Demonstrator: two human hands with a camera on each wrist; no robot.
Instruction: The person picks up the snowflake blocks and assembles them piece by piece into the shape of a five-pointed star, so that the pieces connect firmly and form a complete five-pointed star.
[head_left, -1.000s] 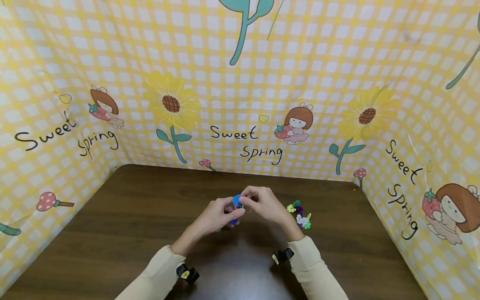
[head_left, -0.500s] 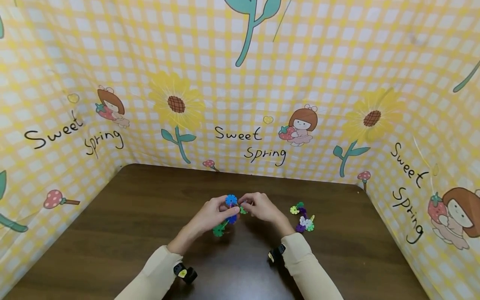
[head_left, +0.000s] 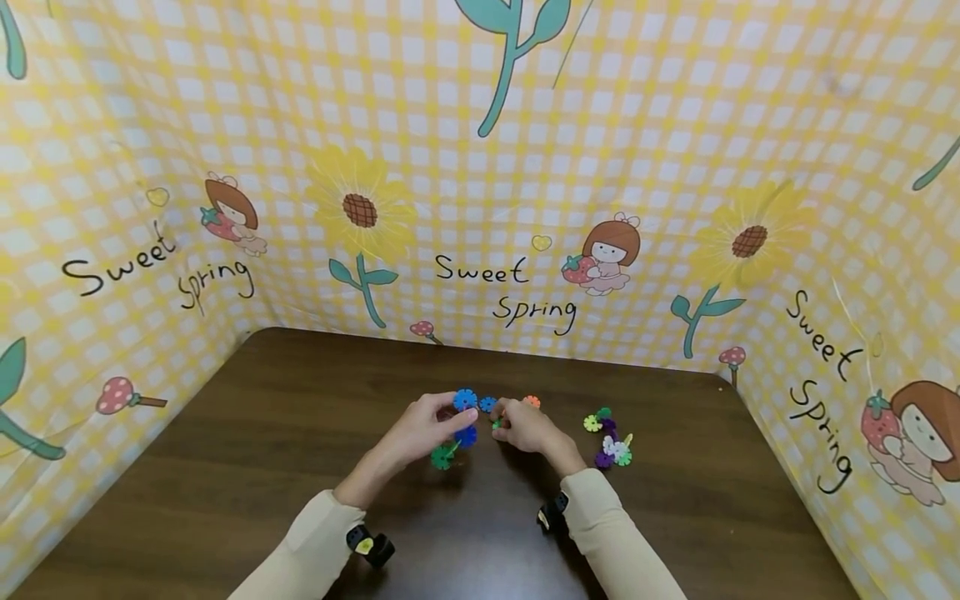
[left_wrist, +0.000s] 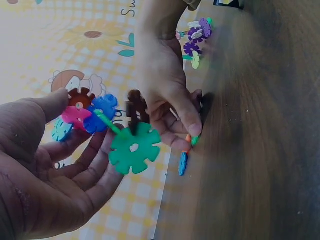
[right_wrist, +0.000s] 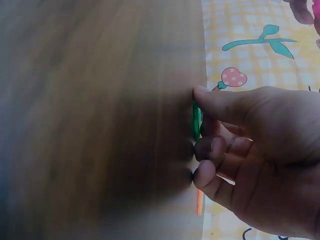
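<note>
My left hand (head_left: 427, 433) holds a string of joined plastic snowflake discs above the table. It has a light blue disc (head_left: 465, 400), a darker blue disc (head_left: 466, 436), a pink one (left_wrist: 76, 116), a brown one (left_wrist: 80, 96) and a large green disc (left_wrist: 135, 162) at its lower end. Low at the tabletop, my right hand (head_left: 525, 425) pinches a small green disc (right_wrist: 196, 120) standing on edge between thumb and fingers. Beside those fingers are a blue disc (head_left: 487, 404) and an orange disc (head_left: 532, 402). Whether these join the green one is hidden.
Right of my right hand, a cluster of joined purple, white, green and yellow discs (head_left: 609, 450) lies on the dark wooden table (head_left: 300, 400). A yellow checked cloth (head_left: 480, 208) stands as a wall round the back and sides.
My right hand has drawn away from the left-hand string and come down to the table on the right. Blue and orange discs now show beside it. The left hand still holds its string.
</note>
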